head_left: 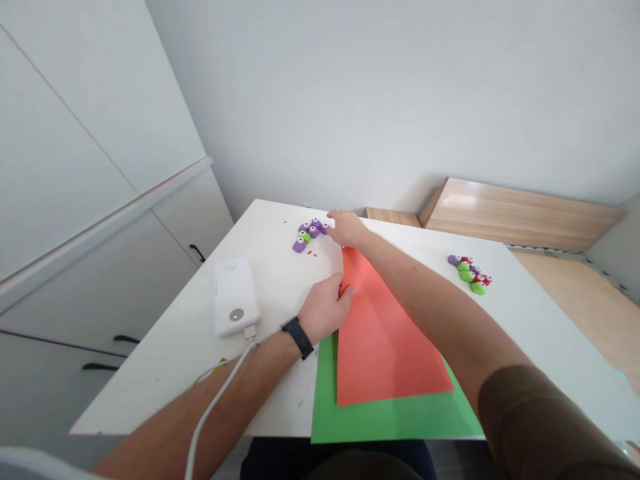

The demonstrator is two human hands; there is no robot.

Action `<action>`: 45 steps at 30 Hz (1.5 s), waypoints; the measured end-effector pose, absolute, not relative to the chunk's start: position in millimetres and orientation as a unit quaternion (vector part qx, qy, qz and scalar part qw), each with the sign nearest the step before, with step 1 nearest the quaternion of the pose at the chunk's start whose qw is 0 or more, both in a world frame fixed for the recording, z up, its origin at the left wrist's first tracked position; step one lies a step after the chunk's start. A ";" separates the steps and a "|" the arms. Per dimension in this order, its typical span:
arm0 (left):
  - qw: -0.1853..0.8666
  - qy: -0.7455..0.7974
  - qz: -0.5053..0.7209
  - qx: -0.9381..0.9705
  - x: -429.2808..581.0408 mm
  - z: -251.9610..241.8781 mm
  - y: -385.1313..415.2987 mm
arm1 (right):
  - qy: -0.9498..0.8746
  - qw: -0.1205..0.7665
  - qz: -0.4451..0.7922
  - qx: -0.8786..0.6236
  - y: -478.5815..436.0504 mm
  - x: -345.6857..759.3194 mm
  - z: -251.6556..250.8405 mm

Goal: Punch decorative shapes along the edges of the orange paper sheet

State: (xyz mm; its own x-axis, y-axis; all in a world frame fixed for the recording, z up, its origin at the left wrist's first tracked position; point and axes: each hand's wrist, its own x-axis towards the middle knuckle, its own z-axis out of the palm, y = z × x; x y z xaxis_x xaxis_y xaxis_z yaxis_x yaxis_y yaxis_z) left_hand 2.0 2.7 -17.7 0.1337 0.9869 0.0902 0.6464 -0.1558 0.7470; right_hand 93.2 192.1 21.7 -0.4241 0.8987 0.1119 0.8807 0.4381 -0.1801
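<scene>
White laminate tabletop [150, 393], left to right: white power bank [235, 297] with white cable [215, 400]; purple and green craft punches [310, 233] at the far edge; left hand [326, 308], half-closed, fingertips at the near edge of a coral paper sheet [385, 333] (whether it pinches the paper, cannot tell), the sheet lying on a larger green sheet [395, 423]. Right hand [349, 229] open, holding nothing, just beside the punches above the sheet's far corner; second punch cluster [467, 273] at right.

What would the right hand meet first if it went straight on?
Probably the nearest purple craft punch, just beyond the fingertips of the right hand; depth is hard to judge from this view.
</scene>
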 end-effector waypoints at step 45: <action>0.286 0.577 0.304 0.702 2.0 -15.4 0.0 | -0.703 0.464 0.177 -0.509 160.5 167.0 38.2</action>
State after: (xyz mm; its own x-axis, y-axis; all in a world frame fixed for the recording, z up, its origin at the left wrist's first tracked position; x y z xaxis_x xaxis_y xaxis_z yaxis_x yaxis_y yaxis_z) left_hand 2.0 0.0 -15.4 0.1485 0.9842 0.0964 0.6364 -0.1697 0.7525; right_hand 167.0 160.5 38.2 -0.0510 0.8795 0.4732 0.5512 0.4199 -0.7210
